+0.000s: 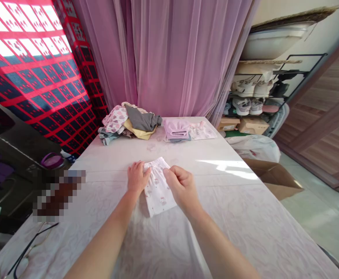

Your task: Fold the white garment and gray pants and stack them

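A small pair of white printed shorts (160, 197) with a gathered elastic waistband lies folded on the cloth-covered table, waistband facing away from me. My left hand (138, 177) rests flat at its upper left edge, fingers stretched forward and thumb over the fabric. On the opposite side, my right hand (183, 186) is closed, pinching the right end of the waistband between thumb and curled fingers. Beyond them sits a rumpled heap of clothes (141, 119). To its right are a folded lilac garment (177, 129) atop a small stack and a flat white-and-pink garment (203, 131).
Eyeglasses (24, 254) lie at the table's near left corner, beside a blurred patch. A purple-lidded container (52, 160) stands off the left edge. Past the right edge are an open cardboard box (269, 176) and a shoe rack (291, 72). Purple curtains (169, 58) hang behind the table.
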Demonstrator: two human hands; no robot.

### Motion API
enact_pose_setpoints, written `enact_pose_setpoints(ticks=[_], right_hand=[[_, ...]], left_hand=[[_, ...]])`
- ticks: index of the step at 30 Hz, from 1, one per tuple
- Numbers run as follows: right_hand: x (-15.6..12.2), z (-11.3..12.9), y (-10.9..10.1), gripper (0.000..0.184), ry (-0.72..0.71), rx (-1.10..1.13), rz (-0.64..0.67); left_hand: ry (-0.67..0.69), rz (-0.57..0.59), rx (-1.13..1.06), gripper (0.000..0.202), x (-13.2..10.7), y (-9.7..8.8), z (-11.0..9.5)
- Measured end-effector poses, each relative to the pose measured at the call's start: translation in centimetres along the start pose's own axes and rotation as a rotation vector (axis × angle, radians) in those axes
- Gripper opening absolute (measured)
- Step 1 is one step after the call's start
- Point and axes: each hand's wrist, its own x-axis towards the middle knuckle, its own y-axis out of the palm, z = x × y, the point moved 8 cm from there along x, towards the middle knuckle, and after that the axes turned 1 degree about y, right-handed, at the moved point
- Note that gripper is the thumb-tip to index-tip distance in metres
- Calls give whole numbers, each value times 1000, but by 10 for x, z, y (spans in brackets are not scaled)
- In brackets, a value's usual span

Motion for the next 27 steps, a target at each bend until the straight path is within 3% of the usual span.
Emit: enact_pose_setpoints(ticks=[2,4,8,17,21,24,27], right_hand=[[19,-43,-19,36,68,-421,-76],[27,-84,-37,22,148,-710,-52],[23,-124,-59,21,225,-901,-12],[22,-132,-58,26,218,-896,3],[22,-136,-58,26,215,-906,10],[23,-138,-57,26,218,-911,14],[24,-139,-58,26,224,-909,7]], left_hand=[[-40,-6,11,34,0,0,2],[-91,-11,20,33,2,0,7],[-118,23,25,30,9,1,14],[-142,282,114,33,28,-4,17],[-136,304,115,25,34,-8,12],[-194,268,8,23,32,-9,11],[-343,250,-345,34,19,-4,13]])
